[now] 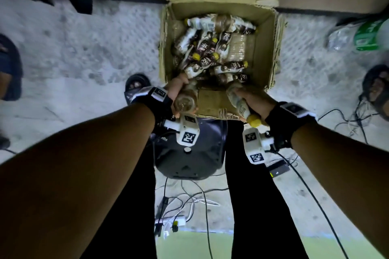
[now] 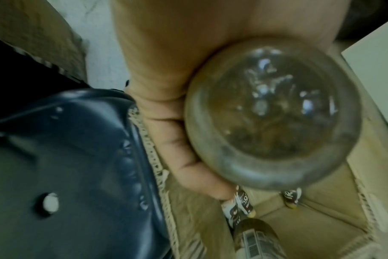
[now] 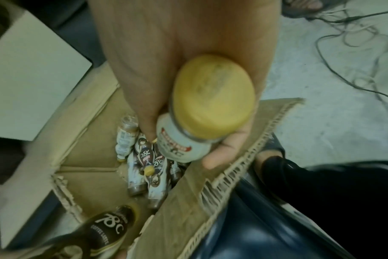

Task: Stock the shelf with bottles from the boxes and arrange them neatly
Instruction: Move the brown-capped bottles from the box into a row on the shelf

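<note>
1. Open cardboard box [image 1: 263, 48] on a pale speckled floor [image 1: 84, 48], directly ahead of the two forearms in the head view.
2. Inside the box, a jumbled heap of coffee bottles [image 1: 210, 48] lying on their sides, brown-and-white labels, yellow caps, some labels reading "78°C".
3. Left hand [image 1: 174, 90] at the near left corner of the box, fingers curled round a bottle [image 1: 186, 101]; base of that bottle turned towards the wrist, clear and round in the left wrist view [image 2: 273, 113], brown liquid visible through it.
4. Right hand [image 1: 252, 99] at the near right part of the box, fingers and thumb wrapped round a second bottle [image 1: 240, 103]; yellow cap [image 3: 213, 101] pointing back at the wrist, white label with red lettering just under it.
5. Both held bottles just above the near wall of the box, over the heap's near edge.
6. Wrist cameras strapped on with black bands, white housings with square markers below each wrist.
7. Dark blue plastic stool [image 1: 189, 153] touching the near side of the box, between black trouser legs.
8. Loose cables [image 1: 189, 202] on the floor beneath, more at the right.
9. Sandalled feet at left, near the left hand, and at right.
10. Green-labelled clear bottle [image 1: 362, 35] lying at the far right edge, well apart from the box.
</note>
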Tool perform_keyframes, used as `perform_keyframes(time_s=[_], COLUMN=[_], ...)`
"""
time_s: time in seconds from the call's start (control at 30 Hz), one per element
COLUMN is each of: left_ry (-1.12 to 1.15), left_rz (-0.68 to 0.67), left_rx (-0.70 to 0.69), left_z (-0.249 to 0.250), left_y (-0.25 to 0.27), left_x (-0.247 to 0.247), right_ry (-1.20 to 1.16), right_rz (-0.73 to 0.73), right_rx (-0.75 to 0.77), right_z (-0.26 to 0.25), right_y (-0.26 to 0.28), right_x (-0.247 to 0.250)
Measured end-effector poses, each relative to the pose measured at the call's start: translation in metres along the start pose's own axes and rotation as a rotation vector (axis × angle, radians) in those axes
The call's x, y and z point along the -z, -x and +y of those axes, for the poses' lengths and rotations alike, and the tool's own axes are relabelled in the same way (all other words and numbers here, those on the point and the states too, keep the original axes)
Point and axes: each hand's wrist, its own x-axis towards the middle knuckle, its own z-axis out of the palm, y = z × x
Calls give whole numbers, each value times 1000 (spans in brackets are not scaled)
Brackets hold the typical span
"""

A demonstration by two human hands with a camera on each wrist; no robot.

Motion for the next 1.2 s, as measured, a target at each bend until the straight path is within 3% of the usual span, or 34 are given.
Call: perform_keyframes(time_s=[0.1,0.17,0.23,0.3,0.4,0.53,0.67,0.8,1.07,1.2], left_ry=[9,1,34,63,97,13,-96,-163,-441,-508], left_rz=[95,79,61,23,-34,50,118,92,68,83], left_rx=[25,13,34,10,-41,-91,-259,-474,-940,-1138], left_z=[-13,-17,-11,-6,-6,-4,8,27,80,114], left_y=[22,46,90,133,181,232,301,353,418,453], left_x=[10,16,14,11,11,13,7,4,1,-3], right_ry=[-81,-178,-151,-119,-157,-165,-192,-211,257,698], right_rz=[64,5,75,164,135,119,142,98,160,523], right_rx=[-14,-57,-84,-37,-37,47,138,214,555,873], right_z=[19,28,32,30,23,5,-23,-45,-96,-128], right_y=[49,84,119,152,197,253,325,385,475,535], right_x=[5,4,-3,-11,-22,-26,-29,-25,-9,-5])
